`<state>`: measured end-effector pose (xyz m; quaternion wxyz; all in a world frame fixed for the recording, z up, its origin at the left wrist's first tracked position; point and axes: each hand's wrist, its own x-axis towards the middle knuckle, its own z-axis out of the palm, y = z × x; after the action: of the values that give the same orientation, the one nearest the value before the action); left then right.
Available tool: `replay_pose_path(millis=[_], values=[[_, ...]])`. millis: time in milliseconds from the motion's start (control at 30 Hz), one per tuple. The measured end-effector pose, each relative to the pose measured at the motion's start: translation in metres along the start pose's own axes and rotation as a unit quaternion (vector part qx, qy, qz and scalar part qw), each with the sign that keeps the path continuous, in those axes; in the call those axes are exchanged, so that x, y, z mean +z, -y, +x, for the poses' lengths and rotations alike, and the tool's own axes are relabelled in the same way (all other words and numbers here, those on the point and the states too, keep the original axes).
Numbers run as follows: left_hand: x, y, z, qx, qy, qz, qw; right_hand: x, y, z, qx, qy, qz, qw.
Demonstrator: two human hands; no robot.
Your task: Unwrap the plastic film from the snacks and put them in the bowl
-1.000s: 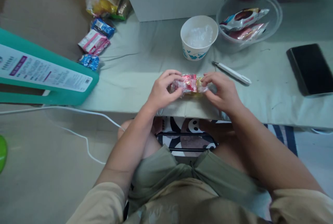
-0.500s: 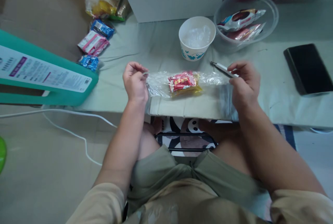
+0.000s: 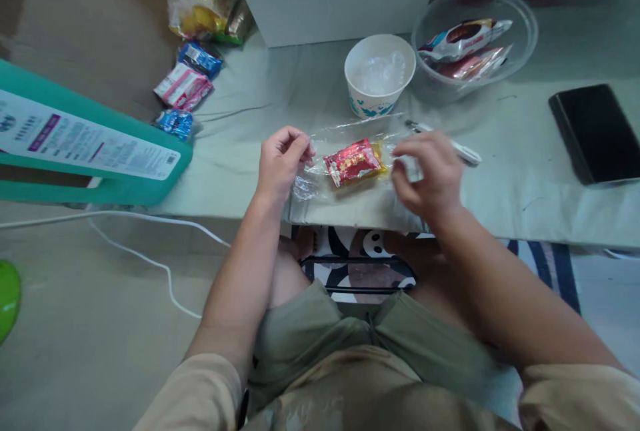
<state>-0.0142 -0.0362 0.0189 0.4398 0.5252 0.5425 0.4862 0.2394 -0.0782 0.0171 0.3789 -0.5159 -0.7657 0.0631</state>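
Observation:
A red packet (image 3: 354,163) and a yellow item peeking out under it lie on a sheet of clear plastic film (image 3: 311,185) at the table's front edge. My left hand (image 3: 284,163) is closed in a pinch on the film's left side. My right hand (image 3: 429,174) hovers at the film's right end, its thumb and forefinger apart and its other fingers curled. A slim white utility knife (image 3: 467,153) with a dark tip lies behind my right hand, partly covered by it.
A paper cup (image 3: 373,105) with crumpled clear film inside stands behind. Beside it, a clear round tub (image 3: 525,51) holds wrapped snacks. A black phone (image 3: 597,134) lies right. Small packets (image 3: 184,87) and a teal container (image 3: 165,181) are left; a white cable (image 3: 167,216) hangs in front.
Both hands have moved inward, and the film between them has slackened and spread. My right hand's fingers have come apart. The packet has tilted slightly, and more of the knife shows.

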Motion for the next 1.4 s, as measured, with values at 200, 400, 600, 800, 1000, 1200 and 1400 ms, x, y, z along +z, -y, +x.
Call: replay_pose_path(millis=[200, 400, 600, 800, 1000, 1200, 1400], values=[[-0.003, 0.001, 0.005, -0.027, -0.001, -0.04, 0.999, 0.018, 0.012, -0.007, -0.017, 0.121, -0.044, 0.992], [-0.006, 0.007, 0.011, -0.054, -0.045, -0.055, 0.996, 0.008, 0.002, -0.004, -0.084, 0.15, -0.03, 0.985], [-0.014, 0.025, 0.023, -0.05, -0.058, -0.03, 0.997, -0.009, 0.012, -0.013, -0.155, 0.29, 0.071, 0.942], [-0.01, 0.006, 0.019, -0.15, -0.05, 0.014, 0.987, -0.018, 0.014, -0.01, -0.084, 0.216, 0.093, 0.968], [-0.006, -0.016, -0.001, -0.237, 0.155, 0.066, 0.957, 0.015, 0.014, 0.002, -0.088, 0.145, -0.019, 0.985], [-0.006, -0.028, -0.002, -0.3, 0.183, -0.096, 0.931, 0.027, 0.016, 0.005, -0.086, 0.22, -0.032, 0.971], [-0.01, -0.028, 0.008, -0.307, 0.079, -0.087, 0.944, 0.006, 0.003, -0.003, -0.027, 0.134, 0.108, 0.985]])
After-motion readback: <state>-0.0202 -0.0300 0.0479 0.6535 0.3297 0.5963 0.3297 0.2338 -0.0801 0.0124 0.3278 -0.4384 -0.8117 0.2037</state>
